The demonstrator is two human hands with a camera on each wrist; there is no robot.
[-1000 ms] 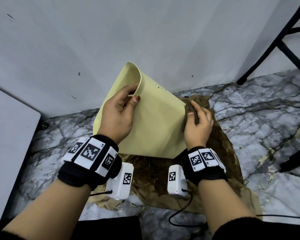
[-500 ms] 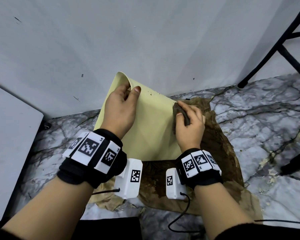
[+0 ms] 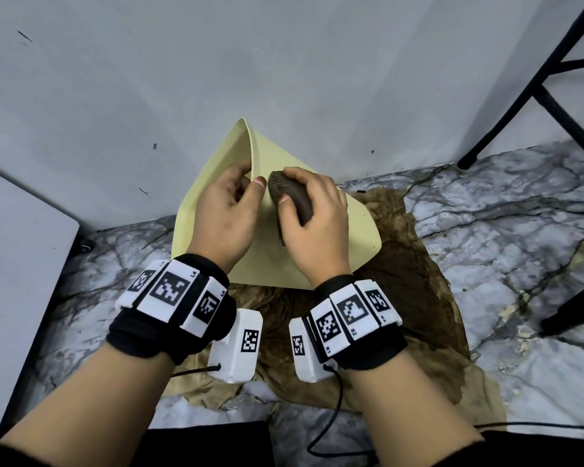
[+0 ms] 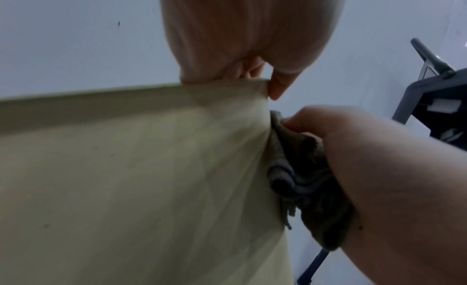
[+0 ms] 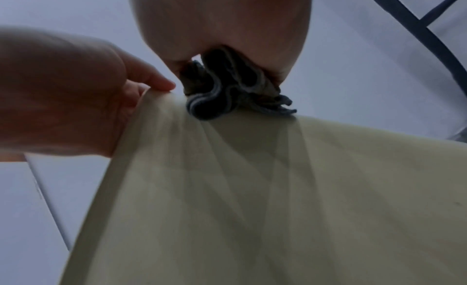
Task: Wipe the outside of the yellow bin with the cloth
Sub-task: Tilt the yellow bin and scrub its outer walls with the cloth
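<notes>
The pale yellow bin (image 3: 358, 230) stands tilted on the floor against the wall, its rim corner pointing up. My left hand (image 3: 230, 210) grips the rim near that corner, fingers inside and thumb outside (image 4: 275, 87). My right hand (image 3: 314, 224) holds a bunched dark grey-brown cloth (image 3: 290, 193) and presses it on the bin's outer wall just right of the corner edge. In the left wrist view the cloth (image 4: 298, 169) lies against the bin's side (image 4: 139, 169). From the right wrist the cloth (image 5: 227, 91) sits at the top of the bin wall (image 5: 252, 189).
A stained brown sheet (image 3: 402, 298) is spread under the bin on the marble floor (image 3: 503, 230). The grey wall (image 3: 216, 79) is right behind. Black metal legs (image 3: 526, 96) stand at the right, a white panel (image 3: 17, 281) at the left. A cable (image 3: 331, 416) trails near my wrists.
My right hand has slid the cloth up and leftward along the bin's outer wall, toward my left thumb at the corner. The left hand keeps its hold on the rim.
</notes>
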